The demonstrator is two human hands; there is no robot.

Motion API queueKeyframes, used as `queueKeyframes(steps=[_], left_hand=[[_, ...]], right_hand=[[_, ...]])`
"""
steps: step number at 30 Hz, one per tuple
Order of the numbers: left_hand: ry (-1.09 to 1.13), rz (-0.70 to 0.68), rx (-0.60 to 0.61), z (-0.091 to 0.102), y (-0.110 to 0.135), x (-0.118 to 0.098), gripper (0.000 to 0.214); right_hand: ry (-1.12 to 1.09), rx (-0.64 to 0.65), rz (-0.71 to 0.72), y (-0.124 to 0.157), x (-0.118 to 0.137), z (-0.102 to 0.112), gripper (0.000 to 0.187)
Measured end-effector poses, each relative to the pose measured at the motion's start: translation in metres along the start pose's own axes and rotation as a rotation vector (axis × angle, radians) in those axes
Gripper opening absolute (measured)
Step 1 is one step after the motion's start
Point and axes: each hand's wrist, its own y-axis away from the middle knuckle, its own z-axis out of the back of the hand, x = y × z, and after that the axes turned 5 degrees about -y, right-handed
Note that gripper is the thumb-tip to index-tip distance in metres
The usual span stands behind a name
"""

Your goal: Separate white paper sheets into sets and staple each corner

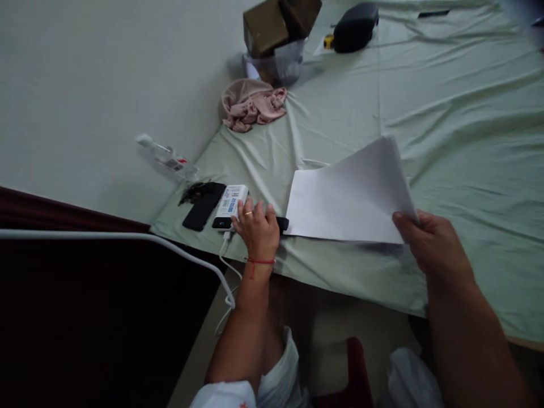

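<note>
One desk point(525, 342), covered by a creased pale green cloth point(450, 96), extends before me beside a plain grey-white wall point(106, 73). Near the wall I note a translucent plastic tub point(291, 63) bearing brown boxes point(266, 28), and a rounded black case point(356, 27), its contents hidden from me. A crumpled pink fabric point(253, 109) lies just beside the tub. My right hand point(433, 241) grips a stack of white paper sheets point(344, 198), its right side raised from the desk. My left hand point(258, 226), fingers spread, lies across a black object point(283, 225) and the edge of a white rectangular power bank point(232, 199); whether it grips either, I cannot tell.
</note>
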Motion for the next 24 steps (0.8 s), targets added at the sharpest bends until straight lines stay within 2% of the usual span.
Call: queueKeyframes(steps=[2, 4, 6, 8, 12, 16, 20, 24], left_hand=[[0.102, -0.032, -0.14, 0.005, 0.001, -0.007, 0.035], [0.261, -0.119, -0.237, 0.011, 0.005, -0.019, 0.033], [0.436, -0.198, -0.235, 0.017, 0.014, -0.036, 0.034], [0.599, -0.206, -0.144, 0.021, 0.026, -0.055, 0.037], [0.939, -0.124, 0.062, 0.021, 0.044, -0.082, 0.041], [1.226, 0.073, 0.182, 0.015, 0.04, -0.09, 0.039], [1.268, 0.208, 0.367, 0.008, 0.033, -0.092, 0.04], [1.194, 0.207, 0.57, 0.0, 0.034, -0.098, 0.028]], right_hand=[[-0.076, -0.079, 0.01, 0.0, 0.003, 0.007, 0.026], [-0.198, -0.164, 0.0, 0.0, 0.008, 0.017, 0.025], [-0.323, -0.242, 0.015, -0.001, 0.012, 0.029, 0.026], [-0.428, -0.307, 0.051, 0.0, 0.016, 0.041, 0.03], [-0.535, -0.373, 0.06, 0.005, 0.019, 0.059, 0.035], [-0.556, -0.343, 0.019, 0.01, 0.019, 0.069, 0.035], [-0.556, -0.298, -0.009, 0.01, 0.018, 0.075, 0.033], [-0.415, -0.198, -0.018, 0.004, 0.012, 0.08, 0.022]])
